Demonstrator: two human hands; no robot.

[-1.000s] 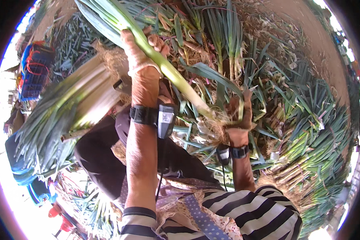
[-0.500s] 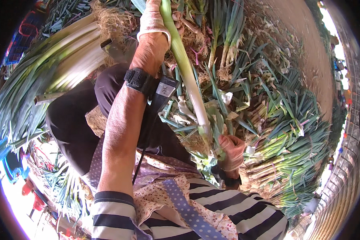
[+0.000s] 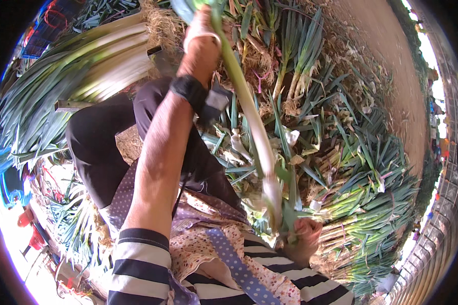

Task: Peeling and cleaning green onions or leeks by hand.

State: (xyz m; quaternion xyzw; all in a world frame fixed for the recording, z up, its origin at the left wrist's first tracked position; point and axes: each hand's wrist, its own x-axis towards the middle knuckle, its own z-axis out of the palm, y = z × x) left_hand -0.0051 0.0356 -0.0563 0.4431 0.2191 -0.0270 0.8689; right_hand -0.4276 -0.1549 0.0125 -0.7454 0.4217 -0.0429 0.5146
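Left hand: up near the top edge of the view, the left hand point(image 3: 200, 28) has its fingers wrapped around the leek's upper stalk.
Long leek: the leek point(image 3: 257, 131) slants from the left hand down to the right, its leafy top cut off by the view's edge, its root end close above the striped shirt point(image 3: 269, 254).
Right hand: the right hand point(image 3: 306, 236) is low, just beside the root end, fingers curled inward; a green leaf strip point(image 3: 288, 218) lies against its thumb side, and blur means I cannot tell whether the fingers pinch it.
Left border: the dark trousers point(image 3: 99, 137) and bent knees sit below the stacked thick leeks point(image 3: 107, 58), whose roots face the middle; a metal bar end point(image 3: 72, 105) juts out beside the leg.
Right border: bundled thin leeks point(image 3: 361, 203) bank up close beyond the right hand, leaving it little room that way.
Under the stalk: loose leaves and peelings point(image 3: 239, 145) cover the ground between the legs and the bundles.
Far side: upright green bunches point(image 3: 303, 61) stand to the right of the left hand.
Open room: the widest bare stretch is the dirt strip point(image 3: 397, 86) at upper right, well apart from both hands.
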